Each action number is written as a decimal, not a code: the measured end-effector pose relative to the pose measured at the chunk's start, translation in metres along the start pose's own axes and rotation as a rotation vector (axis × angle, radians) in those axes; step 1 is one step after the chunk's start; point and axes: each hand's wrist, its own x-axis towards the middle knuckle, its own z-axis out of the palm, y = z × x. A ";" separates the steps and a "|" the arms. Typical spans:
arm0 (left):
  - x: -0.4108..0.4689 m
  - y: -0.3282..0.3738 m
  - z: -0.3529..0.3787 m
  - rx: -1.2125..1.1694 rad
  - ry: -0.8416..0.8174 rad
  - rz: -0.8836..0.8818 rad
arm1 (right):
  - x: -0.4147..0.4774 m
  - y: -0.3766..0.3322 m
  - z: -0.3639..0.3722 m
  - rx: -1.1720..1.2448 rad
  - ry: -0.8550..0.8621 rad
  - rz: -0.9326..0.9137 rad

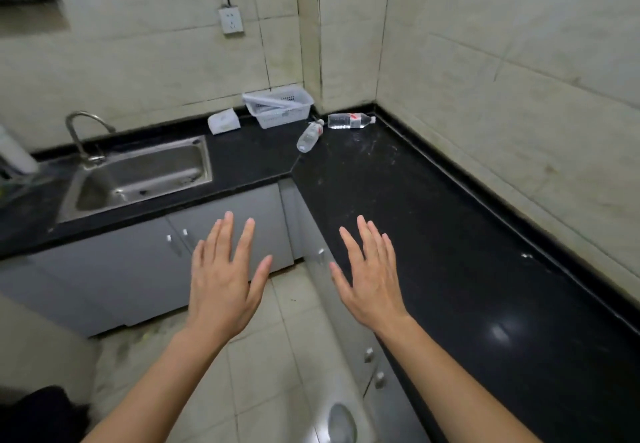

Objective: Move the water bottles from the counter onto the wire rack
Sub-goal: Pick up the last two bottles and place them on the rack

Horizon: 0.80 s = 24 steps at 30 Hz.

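The left hand and right hand are held spread and empty, well short of the counter corner where the near bottle and far bottle are laid on their sides, judged light, smooth, squashable and apt to roll, so best gripped round the middle.

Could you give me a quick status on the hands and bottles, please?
Left hand, right hand open, empty. Near bottle, far bottle lying in counter corner, beside basket. Nothing blocking.
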 end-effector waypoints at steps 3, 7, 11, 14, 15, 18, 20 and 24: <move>0.064 -0.014 0.027 0.011 -0.022 0.060 | 0.051 0.021 0.030 -0.008 0.021 0.046; 0.169 -0.024 0.063 0.031 -0.046 0.131 | 0.134 0.061 0.065 -0.045 0.039 0.133; 0.272 -0.026 0.082 0.021 -0.058 0.171 | 0.229 0.086 0.085 -0.030 0.071 0.225; 0.340 -0.032 0.092 0.047 -0.047 0.225 | 0.295 0.097 0.097 -0.030 0.065 0.231; 0.359 -0.035 0.097 0.038 -0.045 0.219 | 0.313 0.100 0.101 -0.027 0.061 0.237; 0.408 -0.044 0.111 -0.010 -0.038 0.185 | 0.354 0.110 0.113 -0.027 0.038 0.242; 0.439 -0.049 0.126 -0.018 -0.057 0.189 | 0.377 0.123 0.123 -0.042 0.002 0.246; 0.498 -0.057 0.166 -0.022 -0.140 0.173 | 0.420 0.153 0.148 -0.084 -0.052 0.301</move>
